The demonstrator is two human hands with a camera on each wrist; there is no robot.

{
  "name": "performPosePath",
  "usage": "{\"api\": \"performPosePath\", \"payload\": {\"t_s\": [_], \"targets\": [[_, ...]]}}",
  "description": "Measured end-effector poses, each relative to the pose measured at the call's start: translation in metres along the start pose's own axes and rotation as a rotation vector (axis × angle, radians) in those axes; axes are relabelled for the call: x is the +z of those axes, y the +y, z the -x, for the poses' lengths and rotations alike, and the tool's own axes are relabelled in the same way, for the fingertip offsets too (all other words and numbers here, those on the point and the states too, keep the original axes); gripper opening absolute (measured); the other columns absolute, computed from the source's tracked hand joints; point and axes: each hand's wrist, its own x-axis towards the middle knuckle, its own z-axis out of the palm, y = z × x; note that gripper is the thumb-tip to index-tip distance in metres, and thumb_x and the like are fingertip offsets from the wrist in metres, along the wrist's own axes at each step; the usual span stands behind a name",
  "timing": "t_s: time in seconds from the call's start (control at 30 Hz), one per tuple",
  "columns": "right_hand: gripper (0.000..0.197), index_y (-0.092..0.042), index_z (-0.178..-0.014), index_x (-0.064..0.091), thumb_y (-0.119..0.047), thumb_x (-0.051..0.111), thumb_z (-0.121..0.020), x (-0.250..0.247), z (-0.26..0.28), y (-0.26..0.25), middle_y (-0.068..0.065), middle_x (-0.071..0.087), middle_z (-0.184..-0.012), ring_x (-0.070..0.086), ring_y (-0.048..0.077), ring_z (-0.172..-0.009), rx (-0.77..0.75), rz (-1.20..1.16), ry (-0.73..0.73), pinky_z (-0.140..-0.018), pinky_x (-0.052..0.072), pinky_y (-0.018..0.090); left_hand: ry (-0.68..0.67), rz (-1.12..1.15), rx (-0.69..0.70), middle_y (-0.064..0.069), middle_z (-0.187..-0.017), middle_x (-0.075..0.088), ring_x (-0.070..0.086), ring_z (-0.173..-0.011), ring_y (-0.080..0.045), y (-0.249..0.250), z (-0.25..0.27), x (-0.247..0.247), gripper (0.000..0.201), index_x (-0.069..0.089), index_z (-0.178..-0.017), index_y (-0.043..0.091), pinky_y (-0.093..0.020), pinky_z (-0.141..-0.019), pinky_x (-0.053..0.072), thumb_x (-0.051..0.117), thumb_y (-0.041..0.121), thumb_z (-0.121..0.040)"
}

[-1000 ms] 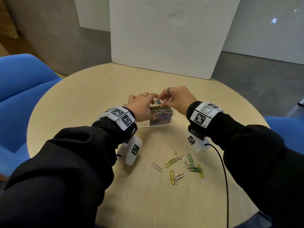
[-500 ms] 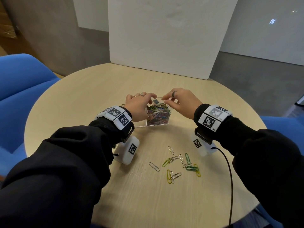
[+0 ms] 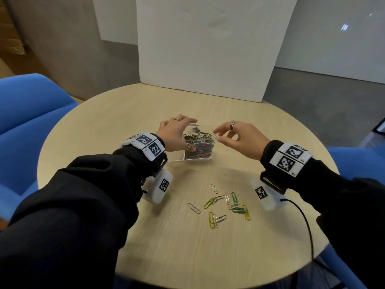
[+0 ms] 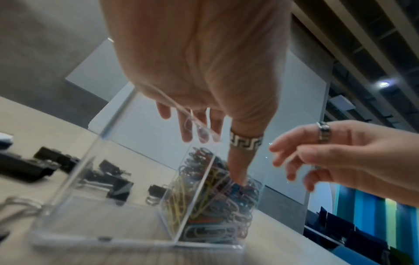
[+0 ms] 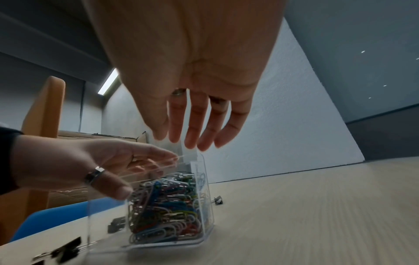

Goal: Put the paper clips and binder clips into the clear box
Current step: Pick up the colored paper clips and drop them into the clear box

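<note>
The clear box (image 3: 177,157) stands mid-table; its right compartment is packed with coloured paper clips (image 3: 200,146). My left hand (image 3: 183,133) grips the box, fingers over the far rim and thumb against the near wall. In the left wrist view the thumb (image 4: 238,172) points down at the paper clips (image 4: 215,206). My right hand (image 3: 217,135) hovers at the box's right rim, fingers relaxed, holding nothing. Several loose paper clips (image 3: 225,203) lie on the table near me. Black binder clips (image 4: 118,188) lie beyond the box (image 4: 113,215), one also showing as a binder clip (image 5: 217,200).
The round wooden table (image 3: 104,113) has a white board (image 3: 208,49) standing at its far edge. Blue chairs (image 3: 27,105) flank it on both sides. A black cable (image 3: 306,222) runs from my right wrist over the table's near right edge.
My right hand has drawn back to the right, off the top of the box. My left hand has kept its hold on the box.
</note>
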Motion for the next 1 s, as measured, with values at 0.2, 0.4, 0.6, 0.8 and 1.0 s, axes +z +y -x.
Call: {"api": "performPosePath", "payload": {"t_s": [0.2, 0.4, 0.6, 0.8, 1.0], "targets": [[0.032, -0.028, -0.119, 0.056, -0.039, 0.056, -0.088, -0.006, 0.049, -0.002, -0.012, 0.056, -0.105, 0.055, 0.009, -0.093, 0.126, 0.085, -0.543, -0.073, 0.041, 0.016, 0.105, 0.031, 0.206, 0.001, -0.128, 0.048, 0.047, -0.113, -0.017, 0.025, 0.034, -0.012, 0.048, 0.047, -0.128, 0.022, -0.027, -0.097, 0.034, 0.064, 0.020, -0.084], [0.041, -0.023, -0.106, 0.048, -0.038, 0.072, -0.076, 0.007, 0.080, 0.008, -0.001, 0.057, -0.102, 0.058, 0.010, -0.062, 0.358, 0.021, -0.663, -0.052, 0.048, 0.017, -0.509, -0.095, 0.169, 0.005, -0.115, 0.054, 0.057, -0.097, -0.013, 0.037, 0.075, 0.003, 0.048, 0.048, -0.126, 0.023, -0.024, -0.081, 0.046, 0.068, 0.026, -0.083], [0.038, -0.020, -0.096, 0.052, -0.018, 0.080, -0.070, 0.021, 0.087, 0.002, -0.001, 0.057, -0.087, 0.055, 0.007, -0.051, 0.369, -0.089, -0.628, -0.049, 0.050, 0.016, -0.605, -0.147, 0.148, 0.002, -0.111, 0.060, 0.053, -0.087, -0.011, 0.048, 0.079, 0.028, 0.050, 0.050, -0.123, 0.022, -0.027, -0.082, 0.047, 0.073, 0.025, -0.078], [0.023, -0.017, -0.091, 0.058, -0.005, 0.072, -0.077, 0.032, 0.072, -0.005, -0.004, 0.063, -0.074, 0.059, 0.005, -0.052, 0.279, -0.197, -0.516, -0.053, 0.051, 0.015, -0.509, -0.049, 0.162, -0.003, -0.110, 0.066, 0.061, -0.096, -0.018, 0.065, 0.070, 0.037, 0.041, 0.053, -0.119, 0.014, -0.028, -0.080, 0.049, 0.060, 0.000, -0.082], [0.034, -0.027, -0.098, 0.053, -0.022, 0.077, -0.074, 0.014, 0.074, 0.008, -0.008, 0.058, -0.088, 0.061, 0.009, -0.064, 0.278, -0.114, -0.516, -0.066, 0.051, 0.021, -0.542, -0.068, 0.040, 0.001, -0.115, 0.055, 0.051, -0.094, -0.015, 0.076, 0.082, 0.039, 0.074, 0.042, -0.124, 0.017, -0.028, -0.082, 0.046, 0.076, 0.050, -0.067]]}}
